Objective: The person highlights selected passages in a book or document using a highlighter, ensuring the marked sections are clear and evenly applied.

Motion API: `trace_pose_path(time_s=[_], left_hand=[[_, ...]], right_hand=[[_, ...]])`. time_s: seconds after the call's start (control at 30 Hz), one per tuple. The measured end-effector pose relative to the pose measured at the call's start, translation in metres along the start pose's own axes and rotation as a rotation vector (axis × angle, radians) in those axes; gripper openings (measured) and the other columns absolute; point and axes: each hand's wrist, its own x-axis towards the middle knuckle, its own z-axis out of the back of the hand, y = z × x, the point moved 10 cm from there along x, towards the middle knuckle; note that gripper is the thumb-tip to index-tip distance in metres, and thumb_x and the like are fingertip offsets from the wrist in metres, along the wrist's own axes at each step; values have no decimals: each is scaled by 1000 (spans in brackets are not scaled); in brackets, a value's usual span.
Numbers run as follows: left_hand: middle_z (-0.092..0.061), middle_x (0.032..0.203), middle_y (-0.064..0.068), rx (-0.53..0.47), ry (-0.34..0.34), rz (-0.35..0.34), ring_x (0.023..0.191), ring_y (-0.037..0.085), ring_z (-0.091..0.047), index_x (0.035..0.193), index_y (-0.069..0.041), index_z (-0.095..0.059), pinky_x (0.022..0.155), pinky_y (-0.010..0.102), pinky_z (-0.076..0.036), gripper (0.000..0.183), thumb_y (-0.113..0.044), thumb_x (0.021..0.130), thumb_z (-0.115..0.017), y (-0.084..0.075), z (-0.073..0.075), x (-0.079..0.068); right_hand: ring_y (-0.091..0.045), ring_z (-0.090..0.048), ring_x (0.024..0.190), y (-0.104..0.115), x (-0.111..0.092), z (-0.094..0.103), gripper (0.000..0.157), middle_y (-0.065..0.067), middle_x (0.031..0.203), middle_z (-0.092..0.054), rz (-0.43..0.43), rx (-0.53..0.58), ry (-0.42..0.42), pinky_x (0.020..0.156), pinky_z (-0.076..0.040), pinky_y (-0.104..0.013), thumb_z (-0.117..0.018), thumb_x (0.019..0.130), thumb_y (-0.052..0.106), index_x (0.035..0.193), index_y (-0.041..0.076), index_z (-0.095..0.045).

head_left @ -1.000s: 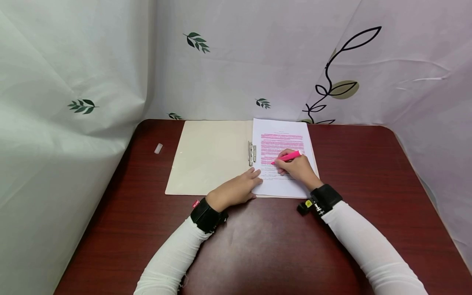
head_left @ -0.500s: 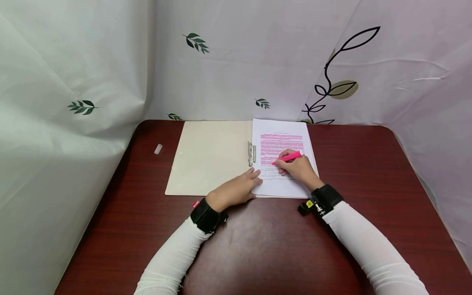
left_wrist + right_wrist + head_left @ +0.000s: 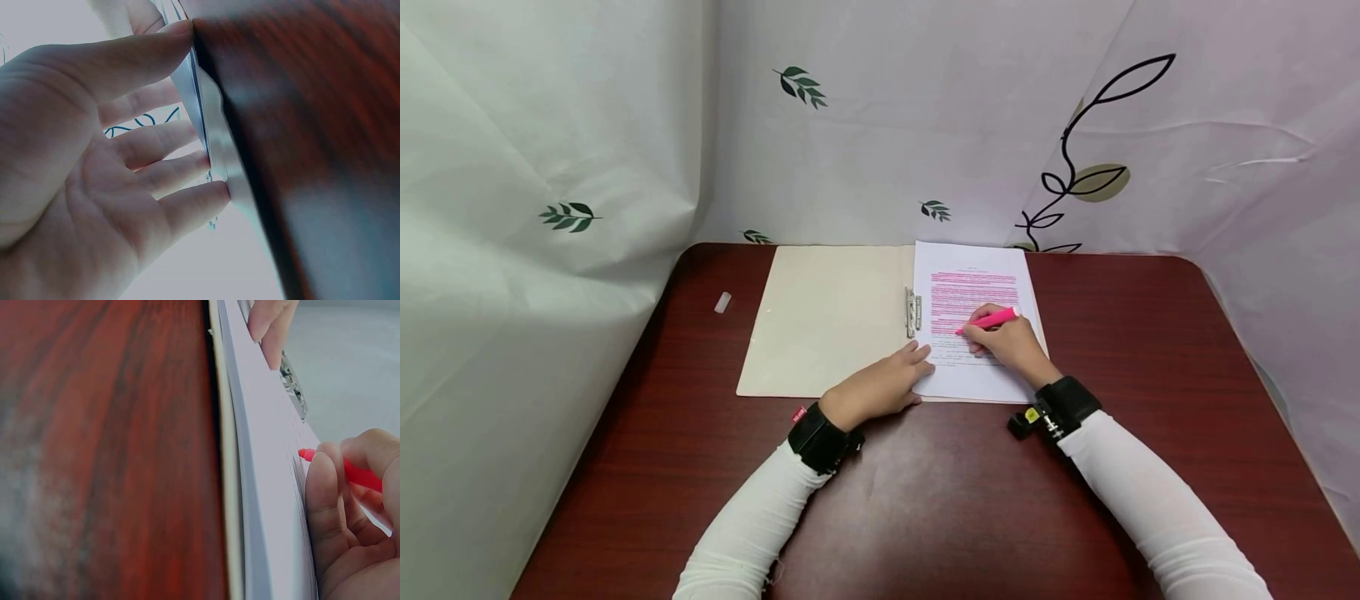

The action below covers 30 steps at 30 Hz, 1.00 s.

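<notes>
Right fingers (image 3: 322, 482) pinch the highlighter (image 3: 998, 318), hiding some print (image 3: 973, 290); left fingers (image 3: 194, 205) rest spread on paper (image 3: 973, 383).

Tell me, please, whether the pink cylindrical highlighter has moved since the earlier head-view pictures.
Yes, slightly: judged against the silver metal clip in the head view, the pink cylindrical highlighter has shifted to the right, away from the clip.

You've got a dark red-brown wood-grain table (image 3: 1150, 333), rounded far corners. Small whitish block (image 3: 722, 302) lies on it, toward your far left. Pale cloth backdrop (image 3: 865, 158) rises behind and along both sides, creased. You see dark green leaf sprigs (image 3: 803, 87) printed there, plus a black-outlined vine (image 3: 1069, 183) at right with an olive patch (image 3: 1105, 177).
</notes>
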Motion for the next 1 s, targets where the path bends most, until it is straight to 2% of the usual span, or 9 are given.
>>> trace_pose_path(time_s=[0.7,1.0], left_hand=[[-44,160,21,4,-11,-21,152,39,-36,139,-3,-60,122,42,-36,47,-18,96,-74,-2,2,-1],[-44,159,22,11,-20,-27,151,39,-37,137,-3,-60,121,43,-37,46,-18,96,-74,-2,2,-1]], right_hand=[[-9,-68,60,-4,-5,8,22,-2,69,-71,-12,10,-15,57,-46,-20,-76,94,29,99,9,-67],[-8,-69,60,-3,-4,10,21,0,67,-72,-16,-7,-12,62,-47,-20,-75,94,28,101,8,-69]])
